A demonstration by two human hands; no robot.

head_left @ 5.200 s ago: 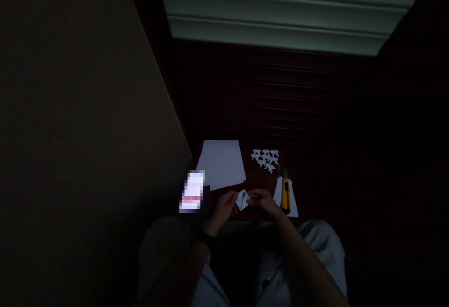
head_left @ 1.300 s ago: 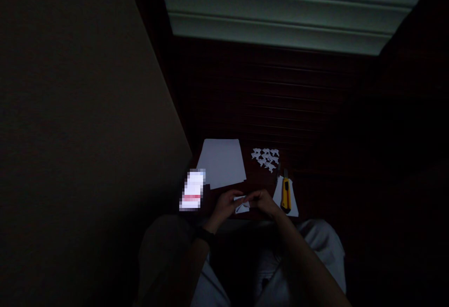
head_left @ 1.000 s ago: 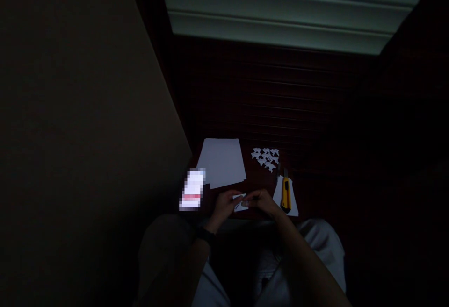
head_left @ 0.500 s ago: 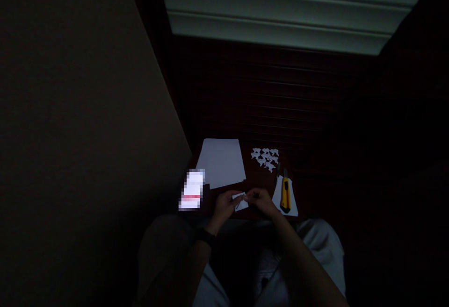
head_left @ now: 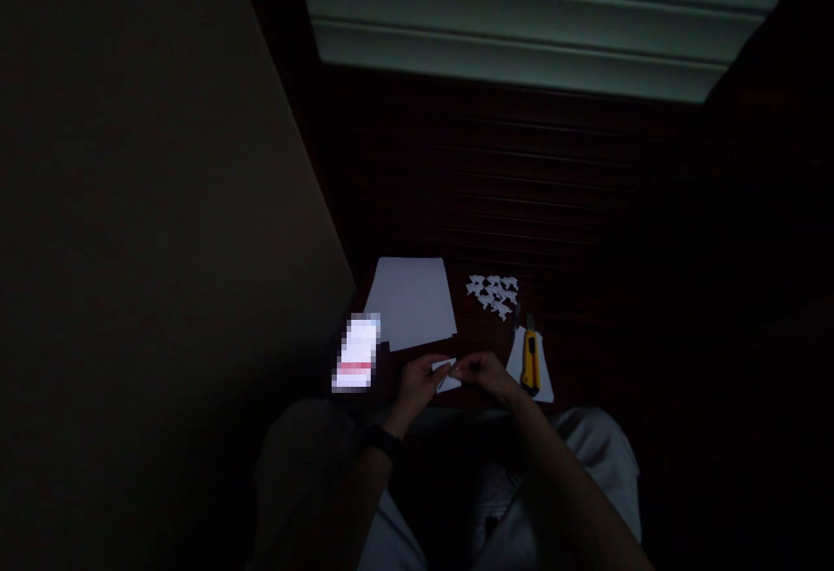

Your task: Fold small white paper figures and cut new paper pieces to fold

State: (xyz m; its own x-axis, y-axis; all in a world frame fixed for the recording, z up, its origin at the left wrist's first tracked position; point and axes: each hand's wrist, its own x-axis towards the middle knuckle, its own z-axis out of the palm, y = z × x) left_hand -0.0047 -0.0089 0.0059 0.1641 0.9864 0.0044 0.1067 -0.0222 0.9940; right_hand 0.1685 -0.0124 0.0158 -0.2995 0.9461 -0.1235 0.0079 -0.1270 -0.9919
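Scene very dark; detail limited.

Landmark: large white sheet (head_left: 412, 302), lying flat on a small dark table (head_left: 470, 338).

- Plain wall (head_left: 143, 232): fills the space well to the left of the sheet.
- Pale ribbed panel (head_left: 521, 23): far beyond the sheet, across the top of the view.
- Pale trousers (head_left: 599, 458): the person's lap, on the near side of the sheet, below the table edge.
- Left hand (head_left: 417, 380): just nearer than the sheet's near edge, fingertips closed in a pinch on the left end of the small folded paper (head_left: 446, 375). Dark wristband (head_left: 381, 441) on its wrist.
- Right hand (head_left: 487, 373): near and to the right of the sheet's near right corner, fingers curled, tips pinching the same paper from the right.
- Bright blurred rectangle (head_left: 356, 354), white with a red band: at the sheet's near left corner; cannot tell what it is.
- Paper offcut (head_left: 545, 385): right of the sheet, well apart, with a yellow utility knife (head_left: 531, 362) lying on it.
- Cluster of small white folded pieces (head_left: 493, 293): just right of the sheet's far half, on bare table.
- Small folded paper: between both hands, just nearer than the sheet; cannot tell whether it touches the table.
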